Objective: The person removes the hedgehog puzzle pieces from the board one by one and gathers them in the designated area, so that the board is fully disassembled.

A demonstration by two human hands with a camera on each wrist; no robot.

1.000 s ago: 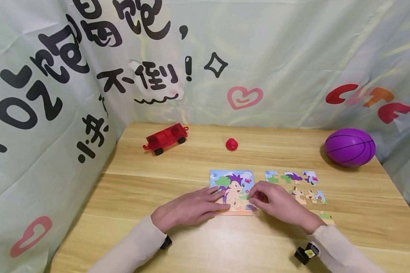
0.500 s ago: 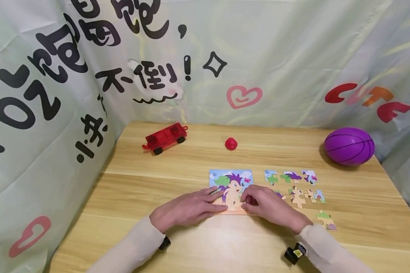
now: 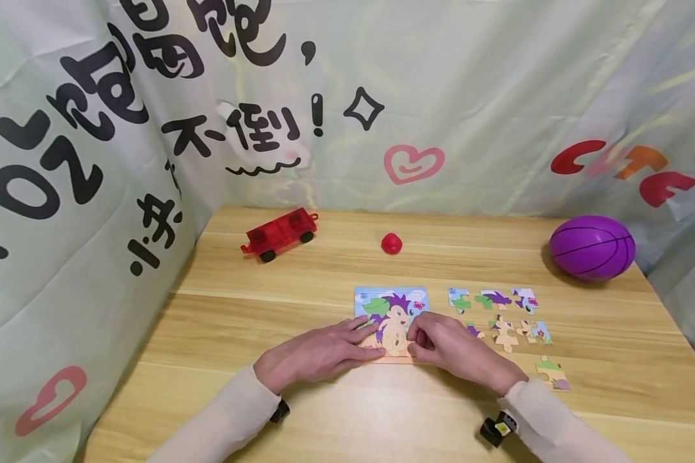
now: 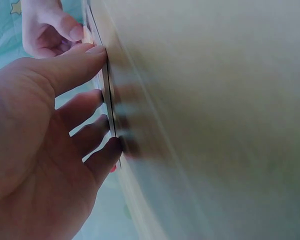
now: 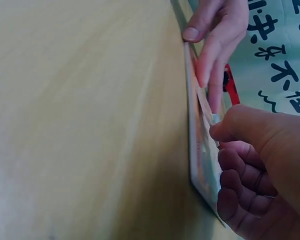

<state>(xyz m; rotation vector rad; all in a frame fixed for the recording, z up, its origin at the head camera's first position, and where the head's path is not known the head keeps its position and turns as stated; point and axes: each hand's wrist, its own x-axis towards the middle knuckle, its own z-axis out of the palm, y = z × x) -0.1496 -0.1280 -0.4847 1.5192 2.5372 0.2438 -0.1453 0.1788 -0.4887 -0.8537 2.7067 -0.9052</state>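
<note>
A puzzle board (image 3: 361, 294) with a purple-haired hedgehog picture lies on the wooden table. My left hand (image 3: 318, 355) rests on its lower left part, fingers stretched out and fingertips on the picture. In the left wrist view the thumb (image 4: 80, 66) of that hand lies at the board's edge. My right hand (image 3: 460, 347) is over the board's lower right, its fingers curled. Between its thumb and forefinger it pinches a puzzle piece (image 5: 205, 104), slightly tilted close over the board. The right hand hides the board's lower right corner.
Several loose puzzle pieces (image 3: 505, 335) lie in rows right of the board. Behind it are a small red ball-like object (image 3: 391, 244) and a red toy wagon (image 3: 280, 235). A purple ball (image 3: 593, 248) sits at the back right. Printed curtains (image 3: 475, 96) enclose the back and left.
My right hand has moved a little left over the board with the puzzle piece, uncovering loose pieces behind it, then stayed nearly in place. My left hand has barely moved.
</note>
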